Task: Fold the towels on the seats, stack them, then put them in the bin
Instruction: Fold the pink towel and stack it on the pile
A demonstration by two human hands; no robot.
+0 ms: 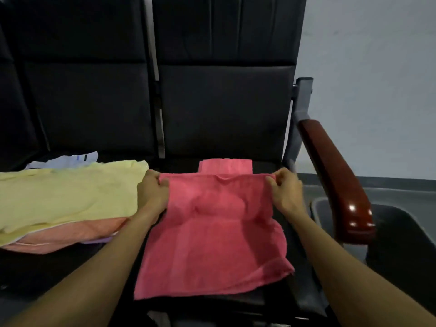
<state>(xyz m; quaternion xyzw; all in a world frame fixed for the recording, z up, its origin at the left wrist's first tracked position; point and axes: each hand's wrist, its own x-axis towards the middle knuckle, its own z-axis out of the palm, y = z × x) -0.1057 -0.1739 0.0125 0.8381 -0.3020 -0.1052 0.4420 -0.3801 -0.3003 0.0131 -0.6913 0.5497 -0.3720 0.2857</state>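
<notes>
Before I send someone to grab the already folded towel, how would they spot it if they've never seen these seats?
Find the right-hand black seat, the one beside the red-brown wooden armrest. At the back of its cushion lies a small folded pink towel, just beyond the larger pink towel that the left hand and right hand pinch. It is compact, neat and untouched.

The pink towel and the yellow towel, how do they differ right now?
The pink towel is held at its far corners by the left hand and right hand; the yellow towel lies untouched. The pink towel lies alone on the right seat; the yellow towel tops a pile of cloths on the left seat. Both rest on black seats.
</notes>
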